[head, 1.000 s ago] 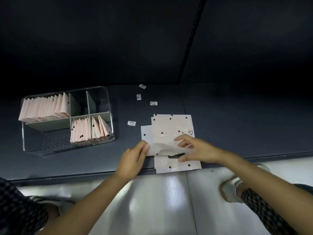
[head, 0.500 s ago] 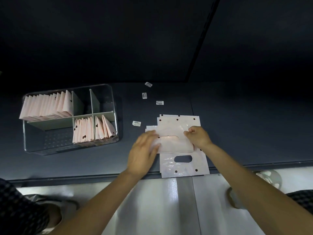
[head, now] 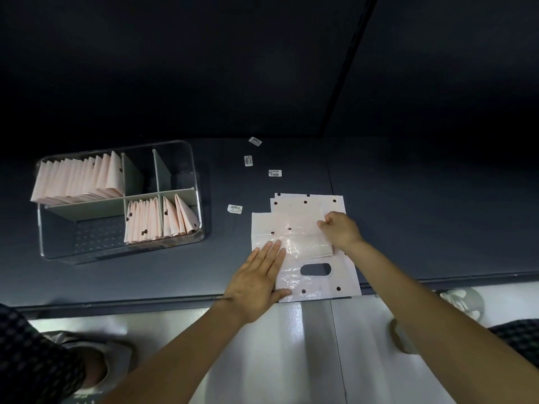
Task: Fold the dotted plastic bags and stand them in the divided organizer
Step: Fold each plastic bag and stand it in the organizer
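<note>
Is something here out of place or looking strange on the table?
Yes. Four small barcode labels lie scattered on the dark table, loose beside the flat bags. In the organizer, the rightmost folded bags lean apart instead of standing tight.

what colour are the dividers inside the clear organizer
Pale grey-green dividers in the clear organizer, seen best in the head view.

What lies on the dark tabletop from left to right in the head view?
Clear divided plastic organizer with folded pink bags → small white barcode label → flat left hand → pink dotted plastic bag being folded → right hand pinching its edge.
</note>
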Tool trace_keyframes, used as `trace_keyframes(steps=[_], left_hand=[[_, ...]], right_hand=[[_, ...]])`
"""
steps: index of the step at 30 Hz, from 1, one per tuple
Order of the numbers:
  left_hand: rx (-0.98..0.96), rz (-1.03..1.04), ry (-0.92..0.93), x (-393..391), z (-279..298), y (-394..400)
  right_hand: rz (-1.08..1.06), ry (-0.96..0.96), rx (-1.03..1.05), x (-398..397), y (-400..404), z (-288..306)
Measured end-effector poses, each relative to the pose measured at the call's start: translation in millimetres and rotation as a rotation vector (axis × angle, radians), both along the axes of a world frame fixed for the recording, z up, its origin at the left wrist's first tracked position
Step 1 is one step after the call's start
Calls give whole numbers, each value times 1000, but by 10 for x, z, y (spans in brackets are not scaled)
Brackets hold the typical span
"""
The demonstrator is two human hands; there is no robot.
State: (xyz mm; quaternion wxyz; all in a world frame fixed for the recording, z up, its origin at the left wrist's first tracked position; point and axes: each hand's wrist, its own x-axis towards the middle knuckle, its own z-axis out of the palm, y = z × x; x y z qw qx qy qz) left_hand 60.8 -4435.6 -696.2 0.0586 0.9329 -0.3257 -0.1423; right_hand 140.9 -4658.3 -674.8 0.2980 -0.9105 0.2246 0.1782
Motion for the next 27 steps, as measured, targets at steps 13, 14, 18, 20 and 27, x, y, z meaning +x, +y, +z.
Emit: trace_keyframes(steps=[13,14,18,20,27], left_hand=[[49,-22,33,15,-1,-5],[53,-29,28,18,-1,-2],[42,-34,33,45,4,23],[21,-51,50,83,8,46],[-225,98,43,283,146,55]], right_hand=[[869,-276,-258,-1017,580,-22],[869,-223,-282,-1056,528,-71],[886,-173,-413,-1148,143,-119],[889,-149,-440,-1177,-45,-95],[726,-536,-373,-870,-76,139]])
